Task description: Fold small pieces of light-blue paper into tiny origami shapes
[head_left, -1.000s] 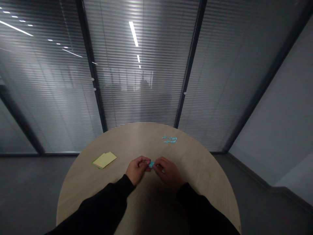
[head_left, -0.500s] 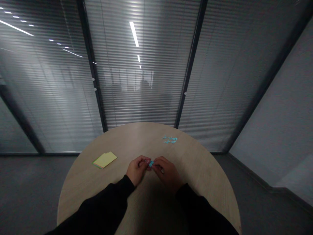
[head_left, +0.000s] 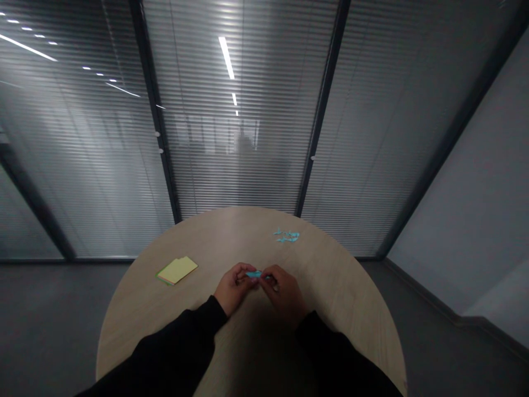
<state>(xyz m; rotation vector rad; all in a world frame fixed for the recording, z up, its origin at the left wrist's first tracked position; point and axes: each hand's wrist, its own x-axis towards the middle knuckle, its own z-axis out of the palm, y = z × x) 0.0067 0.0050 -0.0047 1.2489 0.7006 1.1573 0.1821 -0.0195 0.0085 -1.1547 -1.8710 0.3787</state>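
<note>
Both my hands meet over the middle of a round wooden table (head_left: 339, 286). My left hand (head_left: 232, 288) and my right hand (head_left: 282, 292) each pinch a small blue folded paper piece (head_left: 254, 274) between their fingertips. The piece lies flat and narrow between the two pinches, just above the tabletop. Black sleeves cover both arms.
Several small blue folded paper pieces (head_left: 286, 236) lie at the far right of the table. A stack of yellow paper sheets (head_left: 177, 269) rests at the left. Glass walls with blinds (head_left: 231, 121) stand behind the table, and grey floor surrounds it.
The blue piece has been flattened and turned more level between my fingertips. My hands have drawn slightly closer together.
</note>
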